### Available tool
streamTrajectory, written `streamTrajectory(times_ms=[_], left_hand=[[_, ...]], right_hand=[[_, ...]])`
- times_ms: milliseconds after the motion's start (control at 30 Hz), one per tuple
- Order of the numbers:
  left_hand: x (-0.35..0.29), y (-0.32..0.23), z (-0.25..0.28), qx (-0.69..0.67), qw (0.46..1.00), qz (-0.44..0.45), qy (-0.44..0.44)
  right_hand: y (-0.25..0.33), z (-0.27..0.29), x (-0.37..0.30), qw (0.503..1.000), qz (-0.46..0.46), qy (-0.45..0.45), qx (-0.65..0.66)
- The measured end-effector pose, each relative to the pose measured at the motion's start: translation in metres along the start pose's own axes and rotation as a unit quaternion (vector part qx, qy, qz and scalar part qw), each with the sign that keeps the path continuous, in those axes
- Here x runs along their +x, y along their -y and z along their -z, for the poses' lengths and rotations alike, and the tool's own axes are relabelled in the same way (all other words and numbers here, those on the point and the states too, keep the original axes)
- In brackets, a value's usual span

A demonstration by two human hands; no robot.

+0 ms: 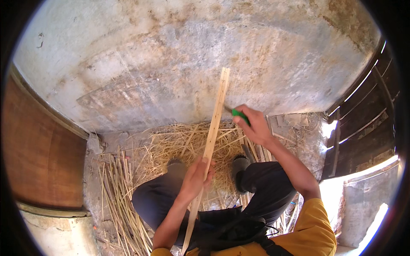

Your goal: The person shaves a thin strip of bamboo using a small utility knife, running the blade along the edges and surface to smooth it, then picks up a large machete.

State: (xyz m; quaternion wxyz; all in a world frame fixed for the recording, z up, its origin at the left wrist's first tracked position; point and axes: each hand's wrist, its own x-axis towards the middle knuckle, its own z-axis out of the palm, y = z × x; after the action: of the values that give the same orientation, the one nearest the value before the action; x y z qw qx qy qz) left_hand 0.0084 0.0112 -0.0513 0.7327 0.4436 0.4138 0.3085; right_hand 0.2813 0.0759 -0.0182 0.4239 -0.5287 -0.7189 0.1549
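Note:
My left hand (198,177) is closed round the lower part of a long pale strip (217,109) that looks like split bamboo, with small dark marks along its face. The strip slants up and slightly right, its far end in front of the wall and its near end beside my body. To the right of the strip, my right hand (255,126) grips a knife by its green handle (240,115). A thin dark blade points toward the strip's edge; it is small and blurred, and I cannot tell if it touches.
Straw-like shavings (183,138) cover the floor between my feet and the stained wall (171,72). A bundle of thin strips (119,200) lies to the left, more strips to the right. A brown wooden panel (47,149) stands left; dark slatted boards (363,123) stand right.

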Motion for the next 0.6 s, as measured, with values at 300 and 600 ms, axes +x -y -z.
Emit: streamTrajectory(times_ms=[300, 600], left_hand=[[-0.002, -0.01, 0.0, -0.042, 0.999, 0.016, -0.03], [0.009, 0.012, 0.002, 0.13, 0.978, -0.147, -0.073]], right_hand=[[0.006, -0.027, -0.017, 0.977, 0.159, 0.143, -0.021], [0.009, -0.036, -0.022, 0.975, 0.172, 0.14, -0.029]])
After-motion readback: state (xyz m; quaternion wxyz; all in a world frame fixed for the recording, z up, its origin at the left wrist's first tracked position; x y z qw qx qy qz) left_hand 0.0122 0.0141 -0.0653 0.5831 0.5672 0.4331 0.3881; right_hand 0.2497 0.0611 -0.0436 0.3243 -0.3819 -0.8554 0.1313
